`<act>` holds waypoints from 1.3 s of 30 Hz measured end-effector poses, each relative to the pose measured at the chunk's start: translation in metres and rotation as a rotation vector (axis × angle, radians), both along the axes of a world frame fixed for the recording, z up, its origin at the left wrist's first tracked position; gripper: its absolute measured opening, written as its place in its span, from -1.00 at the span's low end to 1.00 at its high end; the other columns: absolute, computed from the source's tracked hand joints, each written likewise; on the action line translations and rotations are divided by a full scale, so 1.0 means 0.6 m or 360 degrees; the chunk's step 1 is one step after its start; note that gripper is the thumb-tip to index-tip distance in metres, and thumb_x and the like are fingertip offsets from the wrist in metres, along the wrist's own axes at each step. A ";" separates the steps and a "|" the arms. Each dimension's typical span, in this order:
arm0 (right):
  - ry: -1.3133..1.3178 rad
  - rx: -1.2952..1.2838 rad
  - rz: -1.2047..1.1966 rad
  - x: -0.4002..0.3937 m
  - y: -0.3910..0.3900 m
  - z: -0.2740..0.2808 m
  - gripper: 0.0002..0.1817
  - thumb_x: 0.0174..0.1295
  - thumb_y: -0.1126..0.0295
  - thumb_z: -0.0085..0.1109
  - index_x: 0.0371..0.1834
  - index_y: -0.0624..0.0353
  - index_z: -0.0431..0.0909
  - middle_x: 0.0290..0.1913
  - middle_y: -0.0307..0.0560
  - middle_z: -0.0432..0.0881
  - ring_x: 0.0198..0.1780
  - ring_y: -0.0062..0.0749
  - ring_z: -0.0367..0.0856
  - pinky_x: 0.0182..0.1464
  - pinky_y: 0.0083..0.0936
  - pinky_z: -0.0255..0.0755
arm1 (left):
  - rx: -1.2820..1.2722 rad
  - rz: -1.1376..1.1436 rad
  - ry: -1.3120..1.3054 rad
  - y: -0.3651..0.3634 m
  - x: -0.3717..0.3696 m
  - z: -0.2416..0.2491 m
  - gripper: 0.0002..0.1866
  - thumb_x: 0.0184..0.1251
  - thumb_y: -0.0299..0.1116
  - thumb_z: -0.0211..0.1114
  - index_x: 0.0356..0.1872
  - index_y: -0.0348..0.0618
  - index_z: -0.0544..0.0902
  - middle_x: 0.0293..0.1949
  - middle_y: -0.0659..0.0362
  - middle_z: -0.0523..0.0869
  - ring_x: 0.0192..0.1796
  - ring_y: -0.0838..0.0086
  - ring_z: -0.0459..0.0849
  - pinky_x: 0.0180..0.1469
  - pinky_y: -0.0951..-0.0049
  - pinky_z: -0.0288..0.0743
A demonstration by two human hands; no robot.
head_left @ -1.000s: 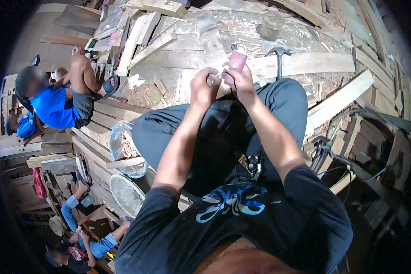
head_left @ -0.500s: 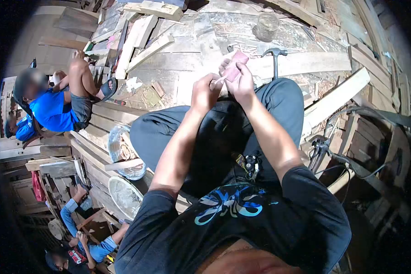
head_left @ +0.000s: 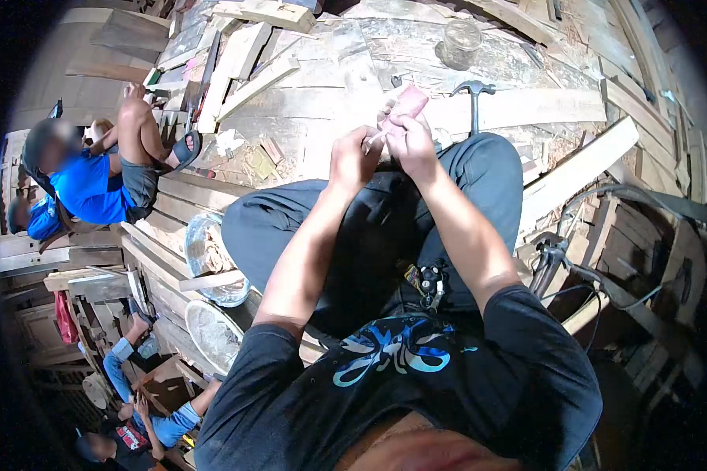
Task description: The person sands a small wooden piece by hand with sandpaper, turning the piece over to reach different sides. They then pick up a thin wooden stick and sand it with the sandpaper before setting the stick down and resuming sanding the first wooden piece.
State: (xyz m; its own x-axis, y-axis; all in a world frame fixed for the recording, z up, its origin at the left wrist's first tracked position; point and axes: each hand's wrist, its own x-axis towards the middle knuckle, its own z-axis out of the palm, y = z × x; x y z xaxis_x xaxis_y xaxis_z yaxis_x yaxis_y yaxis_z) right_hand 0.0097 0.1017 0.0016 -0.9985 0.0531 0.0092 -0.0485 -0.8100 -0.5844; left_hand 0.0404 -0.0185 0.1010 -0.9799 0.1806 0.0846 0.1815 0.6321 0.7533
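1. Compared with the frame a second ago, the pink packet (head_left: 406,106) is seen tilted further over, and both hands are held slightly closer together.
2. Right hand (head_left: 411,145): clenched around the packet's lower end, above the knees.
3. Left hand (head_left: 352,159): fingers pinched on a thin white piece beside the packet; what it is cannot be told.
4. Hammer (head_left: 474,98): laid on a plank (head_left: 542,106), just beyond the right knee.
5. Glass jar (head_left: 459,43): stood farther off among wood scraps.
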 end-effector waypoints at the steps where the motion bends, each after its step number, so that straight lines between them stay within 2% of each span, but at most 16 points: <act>1: -0.0020 -0.0032 0.0015 0.001 0.001 0.007 -0.52 0.14 0.71 -0.05 0.18 0.23 0.29 0.06 -0.01 0.44 0.03 -0.24 0.54 0.09 -0.35 0.48 | 0.0009 -0.0001 0.0009 -0.001 0.000 -0.004 -0.88 0.23 -0.38 0.32 -0.29 -0.21 0.67 -0.42 -0.09 0.69 -0.34 0.07 0.70 -0.27 0.25 0.53; 2: -0.0040 -0.0064 0.0029 0.002 0.003 0.014 -0.48 0.11 0.74 -0.06 0.20 0.22 0.28 0.06 -0.01 0.43 0.03 -0.24 0.54 0.09 -0.35 0.48 | 0.0018 -0.0004 0.0020 -0.001 -0.001 -0.007 -0.88 0.23 -0.38 0.32 -0.29 -0.21 0.68 -0.41 -0.09 0.69 -0.33 0.06 0.70 -0.26 0.25 0.53; 4: -0.0185 -0.0386 0.0127 0.002 0.006 0.024 -0.43 0.09 0.76 -0.08 0.24 0.20 0.24 0.05 -0.01 0.43 0.04 -0.23 0.53 0.10 -0.34 0.48 | -0.0013 -0.0019 0.0064 -0.001 -0.003 -0.009 -0.88 0.23 -0.37 0.32 -0.30 -0.20 0.68 -0.40 -0.08 0.69 -0.33 0.06 0.70 -0.25 0.25 0.53; 9: -0.0138 -0.0306 0.0023 0.009 0.005 0.041 -0.42 0.10 0.76 -0.10 0.25 0.18 0.22 0.01 -0.04 0.45 0.04 -0.25 0.54 0.06 -0.36 0.50 | 0.0059 -0.0094 0.0139 0.001 -0.002 -0.009 -0.88 0.27 -0.36 0.28 -0.33 -0.20 0.66 -0.40 -0.09 0.68 -0.32 0.01 0.68 -0.27 0.21 0.52; 12: -0.0124 -0.0297 -0.0001 0.002 0.004 0.035 -0.47 0.11 0.76 -0.10 0.21 0.21 0.25 0.01 -0.03 0.45 0.05 -0.25 0.53 0.06 -0.35 0.50 | -0.0143 -0.0156 0.0031 -0.002 0.002 0.002 -0.84 0.32 -0.35 0.23 -0.38 -0.22 0.63 -0.43 -0.14 0.65 -0.32 -0.06 0.65 -0.30 0.16 0.50; 16: 0.0033 -0.0293 0.0061 0.011 0.007 0.032 -0.53 0.13 0.75 -0.10 0.16 0.28 0.28 0.02 0.02 0.45 0.09 -0.24 0.52 0.12 -0.34 0.49 | -0.0172 -0.0211 -0.0011 -0.012 -0.003 -0.018 -0.77 0.36 -0.30 0.19 -0.42 -0.25 0.58 -0.46 -0.19 0.60 -0.32 -0.13 0.60 -0.30 0.11 0.47; 17: 0.0347 0.0513 -0.0145 0.009 0.003 0.000 -0.63 0.24 0.63 -0.11 0.14 0.32 0.30 0.01 0.03 0.47 0.09 -0.19 0.52 0.16 -0.32 0.46 | -0.0200 -0.0168 -0.0056 -0.009 -0.003 -0.022 -0.76 0.37 -0.30 0.18 -0.43 -0.25 0.57 -0.46 -0.19 0.59 -0.32 -0.14 0.60 -0.30 0.10 0.47; 20: -0.0290 -0.0896 0.0273 -0.011 0.009 -0.008 -0.69 0.35 0.47 -0.14 0.12 0.33 0.34 -0.02 0.04 0.50 0.08 -0.13 0.53 0.21 -0.24 0.42 | -0.0213 -0.0118 -0.0113 -0.010 -0.006 -0.042 -0.73 0.38 -0.27 0.16 -0.43 -0.27 0.56 -0.46 -0.20 0.58 -0.33 -0.13 0.60 -0.29 0.11 0.47; 21: -0.0170 -0.0769 0.0220 0.000 0.008 0.012 -0.69 0.40 0.36 -0.18 0.10 0.32 0.33 -0.06 0.05 0.52 0.04 -0.11 0.53 0.20 -0.20 0.41 | -0.0208 -0.0113 -0.0114 -0.013 -0.007 -0.050 -0.72 0.39 -0.27 0.15 -0.43 -0.28 0.56 -0.45 -0.20 0.58 -0.33 -0.13 0.61 -0.29 0.11 0.47; 24: -0.0182 -0.1018 0.0312 -0.007 0.006 0.011 -0.70 0.41 0.36 -0.16 0.10 0.31 0.31 -0.09 0.06 0.53 -0.01 -0.14 0.53 0.14 -0.20 0.42 | -0.0044 -0.0146 -0.0199 -0.018 -0.010 -0.063 -0.70 0.39 -0.25 0.14 -0.44 -0.30 0.55 -0.43 -0.22 0.58 -0.32 -0.10 0.62 -0.27 0.14 0.47; 25: -0.0244 -0.0987 0.0193 -0.008 0.000 0.014 -0.71 0.42 0.35 -0.16 0.10 0.28 0.30 -0.10 0.06 0.53 -0.06 -0.15 0.52 0.10 -0.22 0.43 | -0.0058 -0.0158 -0.0203 -0.018 -0.009 -0.062 -0.69 0.40 -0.25 0.14 -0.44 -0.31 0.55 -0.43 -0.23 0.58 -0.33 -0.09 0.61 -0.27 0.15 0.47; 28: -0.0175 -0.0995 0.0164 -0.005 0.003 0.018 -0.72 0.42 0.34 -0.16 0.08 0.25 0.31 -0.12 0.05 0.52 -0.09 -0.17 0.51 0.08 -0.22 0.43 | -0.0103 -0.0171 -0.0212 -0.015 -0.009 -0.053 -0.67 0.42 -0.24 0.13 -0.45 -0.33 0.55 -0.43 -0.23 0.57 -0.34 -0.09 0.60 -0.27 0.17 0.46; 33: -0.0311 -0.1060 0.0167 -0.002 0.004 0.037 -0.74 0.43 0.31 -0.17 0.06 0.21 0.31 -0.15 0.04 0.51 -0.14 -0.21 0.48 0.01 -0.27 0.42 | -0.0044 -0.0132 -0.0240 -0.012 -0.007 -0.056 -0.66 0.44 -0.24 0.11 -0.45 -0.34 0.54 -0.45 -0.25 0.55 -0.36 -0.11 0.59 -0.28 0.16 0.46; 36: -0.0305 -0.1028 0.0210 -0.002 0.003 0.037 -0.73 0.43 0.29 -0.17 0.07 0.20 0.31 -0.14 0.00 0.50 -0.14 -0.24 0.48 -0.05 -0.30 0.42 | -0.0027 -0.0107 -0.0173 -0.008 -0.002 -0.044 -0.68 0.46 -0.30 0.11 -0.46 -0.35 0.50 -0.58 -0.13 0.40 -0.48 0.42 0.30 -0.35 0.32 0.36; 39: -0.0333 -0.0971 0.0221 -0.004 0.001 0.031 -0.70 0.43 0.25 -0.18 0.09 0.17 0.31 -0.13 -0.06 0.49 -0.13 -0.26 0.47 -0.15 -0.32 0.43 | -0.0054 -0.0071 -0.0203 -0.004 -0.001 -0.040 -0.68 0.46 -0.29 0.13 -0.45 -0.35 0.50 -0.59 -0.12 0.40 -0.48 0.46 0.27 -0.37 0.32 0.35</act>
State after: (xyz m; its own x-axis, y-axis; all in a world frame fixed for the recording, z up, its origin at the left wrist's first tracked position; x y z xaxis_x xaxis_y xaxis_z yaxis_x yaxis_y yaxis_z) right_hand 0.0073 0.1024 0.0204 -0.9739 -0.1419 -0.1772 0.1449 -0.9894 -0.0044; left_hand 0.0400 -0.0212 0.0772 -0.9733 0.2246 -0.0468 0.1142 0.6512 0.7503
